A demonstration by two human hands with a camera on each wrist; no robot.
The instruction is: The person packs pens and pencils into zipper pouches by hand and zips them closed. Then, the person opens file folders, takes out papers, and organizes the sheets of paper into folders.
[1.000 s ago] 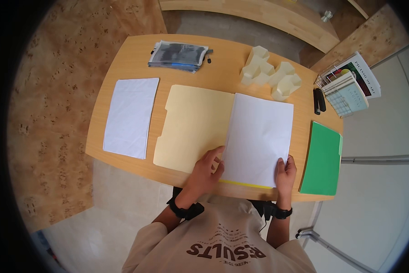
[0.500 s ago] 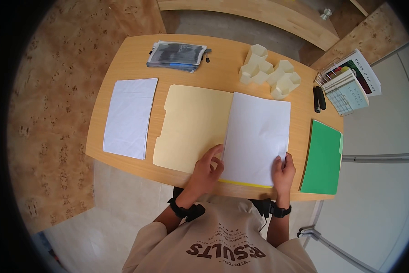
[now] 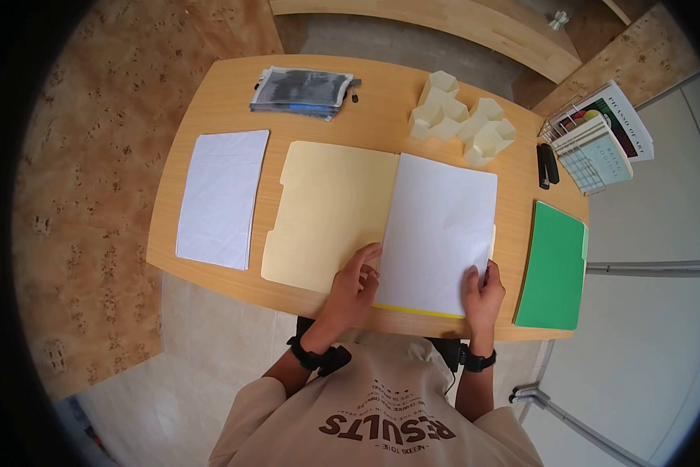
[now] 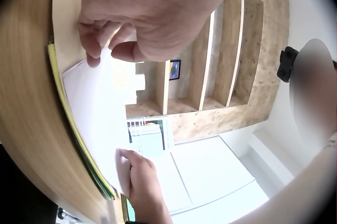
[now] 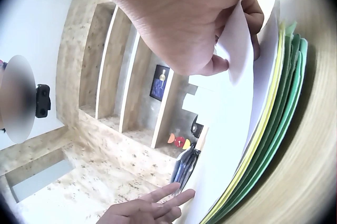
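Note:
An opened manila folder [image 3: 326, 210] lies in the middle of the table, white paper [image 3: 439, 226] covering its right half. My right hand [image 3: 484, 300] pinches the paper's lower right edge, thumb on top and fingers beneath. In the right wrist view that paper [image 5: 226, 124] bows upward, with another white layer under it. My left hand [image 3: 354, 284] is at the folder's fold, fingers loosely bent, fingertips right at the paper's left edge. Yellow and green folders [image 5: 281, 113] are stacked underneath.
A white paper stack [image 3: 221, 198] lies left, a green folder [image 3: 552, 265] right. Along the back are zip pouches [image 3: 299, 89] and cream hexagonal holders [image 3: 463, 128]. A black stapler [image 3: 548, 166] sits beside a wire rack with books [image 3: 610, 159]. The table's front edge [image 3: 210, 272] is close to me.
My right hand and the paper's right edge have shifted slightly left, baring a sliver of the folder edge. The left hand stays near the fold, its thumb closer to the fingers.

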